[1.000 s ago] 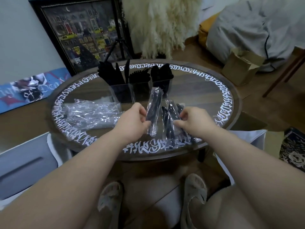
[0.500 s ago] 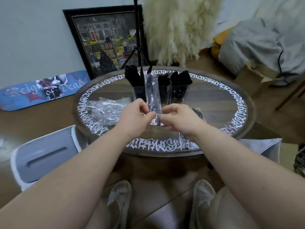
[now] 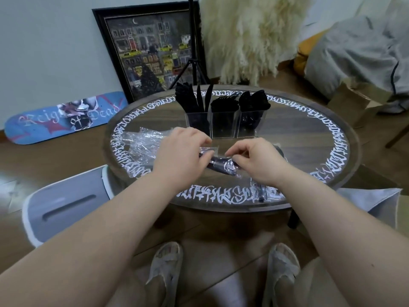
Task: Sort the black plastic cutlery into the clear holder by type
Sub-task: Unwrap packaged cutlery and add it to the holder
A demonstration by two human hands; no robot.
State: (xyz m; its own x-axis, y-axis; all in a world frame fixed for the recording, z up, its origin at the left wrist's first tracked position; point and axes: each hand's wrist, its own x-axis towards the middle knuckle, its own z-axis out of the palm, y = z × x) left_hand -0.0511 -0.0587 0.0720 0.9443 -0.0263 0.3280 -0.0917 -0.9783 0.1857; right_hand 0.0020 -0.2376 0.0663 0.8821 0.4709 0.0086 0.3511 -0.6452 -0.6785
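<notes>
Near edge of the round glass-topped wooden table with white lettering round its rim [image 3: 338, 138]: more wrapped black cutlery in clear film [image 3: 262, 191] lies just under the right wrist, close to the rim. Above the near-middle of the table, both hands hold one clear-wrapped black plastic cutlery piece [image 3: 221, 163] off the surface. Its long axis runs left-right, tilted slightly down toward the right; which type it is cannot be told through the film. Left hand [image 3: 179, 151] grips its left end, fingers curled over. Right hand [image 3: 256, 160] pinches the wrapper at the right end, fingers bent. Left of the hands, a pile of crumpled empty clear plastic wrappers [image 3: 139, 147] covers the left side. Bare tabletop lies right of the hands. Farther back, centre, stands the clear three-compartment plastic holder [image 3: 223, 125]: knives upright left, forks middle, spoons right, heads up. Beyond the far edge, a black tripod [image 3: 192, 52].
</notes>
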